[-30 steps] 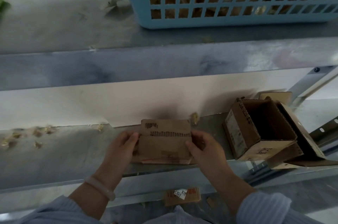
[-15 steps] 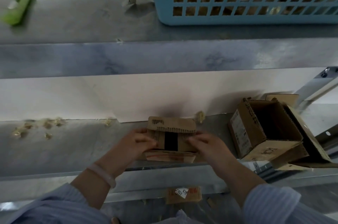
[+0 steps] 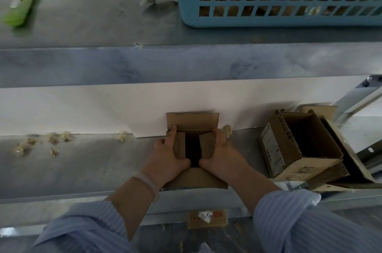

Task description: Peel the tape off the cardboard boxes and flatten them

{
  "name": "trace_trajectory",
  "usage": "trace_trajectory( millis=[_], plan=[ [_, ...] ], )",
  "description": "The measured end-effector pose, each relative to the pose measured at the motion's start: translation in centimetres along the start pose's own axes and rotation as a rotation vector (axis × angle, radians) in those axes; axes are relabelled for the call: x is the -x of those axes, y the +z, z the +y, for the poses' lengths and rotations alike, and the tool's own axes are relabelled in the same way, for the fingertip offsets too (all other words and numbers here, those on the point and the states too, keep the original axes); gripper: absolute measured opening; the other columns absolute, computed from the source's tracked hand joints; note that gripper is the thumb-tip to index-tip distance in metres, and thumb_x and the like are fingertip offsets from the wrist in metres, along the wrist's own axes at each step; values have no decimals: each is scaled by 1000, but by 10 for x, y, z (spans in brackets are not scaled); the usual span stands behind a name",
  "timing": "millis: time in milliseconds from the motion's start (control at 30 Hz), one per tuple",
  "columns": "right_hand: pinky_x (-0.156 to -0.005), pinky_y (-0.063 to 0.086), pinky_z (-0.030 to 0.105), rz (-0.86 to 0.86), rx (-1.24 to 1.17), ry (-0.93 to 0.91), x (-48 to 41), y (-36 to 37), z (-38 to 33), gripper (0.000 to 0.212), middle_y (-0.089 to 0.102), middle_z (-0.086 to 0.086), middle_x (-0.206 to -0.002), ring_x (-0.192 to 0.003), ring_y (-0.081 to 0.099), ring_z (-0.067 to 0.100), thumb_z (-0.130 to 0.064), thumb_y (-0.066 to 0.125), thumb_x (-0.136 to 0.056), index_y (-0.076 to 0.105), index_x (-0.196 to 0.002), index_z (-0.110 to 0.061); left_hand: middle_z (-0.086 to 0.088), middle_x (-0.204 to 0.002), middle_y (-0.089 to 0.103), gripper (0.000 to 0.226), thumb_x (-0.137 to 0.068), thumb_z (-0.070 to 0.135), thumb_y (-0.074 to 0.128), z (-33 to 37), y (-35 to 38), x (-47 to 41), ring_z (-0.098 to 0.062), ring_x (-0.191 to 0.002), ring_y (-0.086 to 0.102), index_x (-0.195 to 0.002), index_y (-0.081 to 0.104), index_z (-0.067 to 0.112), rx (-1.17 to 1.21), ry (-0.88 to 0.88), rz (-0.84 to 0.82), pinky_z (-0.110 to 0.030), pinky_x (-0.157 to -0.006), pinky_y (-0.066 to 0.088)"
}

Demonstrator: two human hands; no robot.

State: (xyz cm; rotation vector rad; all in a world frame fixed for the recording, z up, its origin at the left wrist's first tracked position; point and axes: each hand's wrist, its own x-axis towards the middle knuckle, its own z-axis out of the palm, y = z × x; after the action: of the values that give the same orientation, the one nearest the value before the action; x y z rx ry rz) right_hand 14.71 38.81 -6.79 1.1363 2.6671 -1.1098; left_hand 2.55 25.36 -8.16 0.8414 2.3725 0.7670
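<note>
The small box [image 3: 192,122] sits at the middle of the lower shelf [image 3: 82,166], close against the pale back wall, with its far flap standing up and its near flap folded down toward the person. It looks light and thin-walled: stiff along the panels, weak at the creases, so it should collapse easily once the flaps are free. The left hand [image 3: 167,155] has its fingers curled round the left inner flap and the right hand [image 3: 221,153] curls round the right one; those flap edges are the sensible hold. No tape can be made out on it (the dark gap between the flaps hides the inside).

Just right of the box lies a wad of tape [image 3: 227,129], and further right an open box [image 3: 289,149] tilts on loose cardboard, near enough to crowd an outward sweep. Tape scraps [image 3: 53,140] litter the shelf to the left. A flattened piece [image 3: 206,218] lies below the shelf edge. On the upper shelf stand a blue basket [image 3: 289,19] and, far left, a green tool [image 3: 19,7].
</note>
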Motion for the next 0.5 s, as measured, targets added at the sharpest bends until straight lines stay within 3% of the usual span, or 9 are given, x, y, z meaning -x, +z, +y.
trace_trajectory(
  millis=[67,200,267,333,433,500],
  plan=[
    [-93,49,35,25,-46,-32,6,-3,1,97,47,5,-136,-114,55,24,-46,70,-72,9,-147,-35,-8,-140,36,105,-73,41,71,-5,-2,7,-23,-119,47,-151,0,42,50,75,56,-34,-100,44],
    [-77,49,32,-1,-197,-47,19,-12,9,78,50,0,-117,-94,59,20,-32,54,-90,5,-149,-43,-3,-151,27,93,-89,22,59,-14,-10,25,-16,-116,49,-148,-9,48,158,248,39,-28,-92,47],
    [-70,51,32,43,-402,-84,22,-19,19,65,60,4,-109,-88,63,23,-15,46,-94,19,-147,-42,-10,-145,35,95,-89,9,53,-22,-18,32,-16,-92,59,-145,-10,53,238,309,-15,-25,-71,53],
    [-72,52,33,140,-637,-106,23,-25,28,57,64,9,-106,-95,63,28,-2,39,-93,40,-134,-41,-1,-130,45,95,-83,8,48,-33,-25,36,-19,-82,61,-146,-5,54,261,346,-41,-33,-65,56],
    [-69,57,31,74,-1032,-7,24,-28,27,50,65,14,-110,-98,65,26,5,33,-96,51,-128,-29,7,-133,44,75,-79,11,47,-42,-23,43,-4,-110,53,-142,21,42,99,420,-70,-6,-85,42],
    [-71,59,43,13,-1222,93,22,-32,31,36,67,20,-114,-98,67,34,-13,33,-103,55,-130,-21,15,-136,39,71,-80,11,48,-46,-19,48,-7,-121,47,-143,26,36,-35,503,-62,-1,-91,34]
  ],
)
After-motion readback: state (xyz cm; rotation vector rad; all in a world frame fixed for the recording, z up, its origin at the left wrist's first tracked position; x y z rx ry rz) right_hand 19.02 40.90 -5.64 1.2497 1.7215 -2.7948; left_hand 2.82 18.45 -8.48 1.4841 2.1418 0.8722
